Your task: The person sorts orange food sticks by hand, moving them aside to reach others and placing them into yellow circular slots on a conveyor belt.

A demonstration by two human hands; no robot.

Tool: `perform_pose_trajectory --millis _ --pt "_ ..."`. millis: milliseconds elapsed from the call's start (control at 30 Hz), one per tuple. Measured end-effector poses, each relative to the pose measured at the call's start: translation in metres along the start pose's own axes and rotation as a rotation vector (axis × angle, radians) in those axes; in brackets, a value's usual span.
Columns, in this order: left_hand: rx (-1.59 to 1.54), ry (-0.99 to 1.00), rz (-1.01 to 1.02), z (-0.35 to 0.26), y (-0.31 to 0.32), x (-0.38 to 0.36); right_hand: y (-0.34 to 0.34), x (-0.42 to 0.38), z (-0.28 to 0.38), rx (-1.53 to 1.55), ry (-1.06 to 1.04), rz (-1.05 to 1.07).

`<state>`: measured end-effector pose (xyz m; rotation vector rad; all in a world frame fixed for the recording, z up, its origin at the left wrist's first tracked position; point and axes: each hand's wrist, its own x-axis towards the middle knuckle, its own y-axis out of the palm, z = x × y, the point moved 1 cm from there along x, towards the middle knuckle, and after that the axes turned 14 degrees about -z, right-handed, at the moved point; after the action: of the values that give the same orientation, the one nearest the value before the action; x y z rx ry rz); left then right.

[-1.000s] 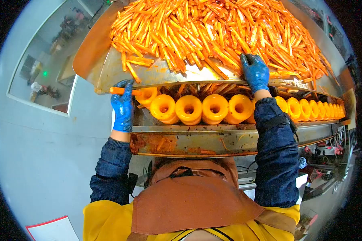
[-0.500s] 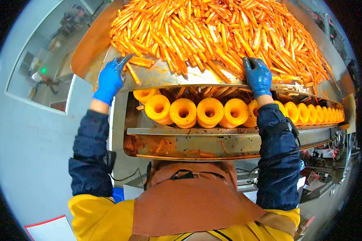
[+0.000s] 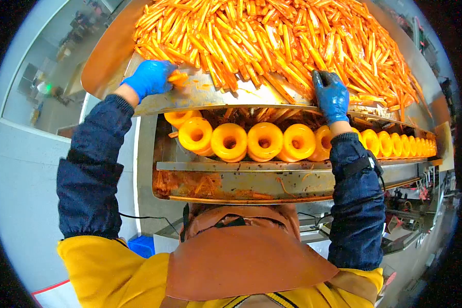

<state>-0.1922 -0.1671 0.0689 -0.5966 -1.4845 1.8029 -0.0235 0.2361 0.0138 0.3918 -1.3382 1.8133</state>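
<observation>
A heap of glossy orange food sticks (image 3: pixel 277 41), coated in reddish sauce, covers the metal tray (image 3: pixel 210 92). At the tray's left side, my left hand (image 3: pixel 148 79), in a blue glove, is closed around a few short orange sticks (image 3: pixel 178 78) whose ends stick out past the fingers. My right hand (image 3: pixel 332 100), its blue glove dark and wet at the fingertips, rests at the heap's front edge. Its thumb and forefinger are apart, touching the sticks, with nothing seen gripped between them; the other fingers are partly hidden.
Below the tray's front edge runs a row of yellow hollow rollers (image 3: pixel 264 142), with loose sticks behind them. A metal trough (image 3: pixel 251 185) stained with sauce lies nearer my brown apron (image 3: pixel 246 256). A window (image 3: pixel 49 77) is at the left, and a blue bin (image 3: pixel 141 246) stands below.
My left hand has turned inward and closed on the few sticks lying near its fingers at the tray's left. My right hand has stayed almost in place.
</observation>
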Motion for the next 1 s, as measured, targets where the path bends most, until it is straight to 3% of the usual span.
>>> perform_pose_trajectory --millis 67,100,167,233,367,500,600,700,733,767,833,867,1000 --pt "-0.062 -0.098 -0.384 0.022 0.017 -0.02 -0.002 0.0 0.002 0.006 -0.004 0.0" --pt "-0.06 -0.093 -0.379 0.015 0.009 -0.026 -0.001 0.0 0.001 0.006 0.003 0.002" --pt "-1.03 -0.632 -0.513 -0.011 -0.02 -0.055 0.0 0.0 0.001 -0.011 -0.002 -0.013" --pt "-1.298 -0.675 -0.511 -0.045 -0.029 -0.081 -0.002 0.0 0.003 -0.003 -0.004 0.007" --pt "-1.311 -0.69 -0.293 -0.108 0.029 -0.113 0.0 0.0 0.002 -0.01 0.009 -0.009" --pt "-1.242 -0.781 -0.297 -0.128 0.024 -0.119 -0.002 0.0 0.002 -0.007 -0.004 -0.014" --pt "-1.445 -0.965 -0.666 -0.12 0.006 -0.114 -0.001 -0.001 0.002 -0.035 -0.023 -0.029" --pt "-1.639 -0.963 -0.722 -0.124 0.002 -0.103 0.002 0.0 -0.002 -0.026 -0.029 -0.03" --pt "-1.559 -1.048 -0.504 -0.118 0.016 -0.105 0.001 0.0 0.0 -0.026 -0.029 -0.031" --pt "-1.559 -1.047 -0.504 -0.118 0.03 -0.109 -0.001 0.0 0.001 -0.008 -0.02 -0.027" --pt "-1.44 -0.762 -0.507 -0.136 0.026 -0.105 -0.002 0.0 0.002 0.011 -0.01 -0.028" --pt "-1.405 -0.793 -0.399 -0.133 0.033 -0.111 -0.002 0.0 0.001 0.002 -0.004 -0.026" --pt "-1.605 -0.881 -0.466 -0.124 0.005 -0.109 -0.001 -0.001 0.001 0.01 -0.007 -0.039"
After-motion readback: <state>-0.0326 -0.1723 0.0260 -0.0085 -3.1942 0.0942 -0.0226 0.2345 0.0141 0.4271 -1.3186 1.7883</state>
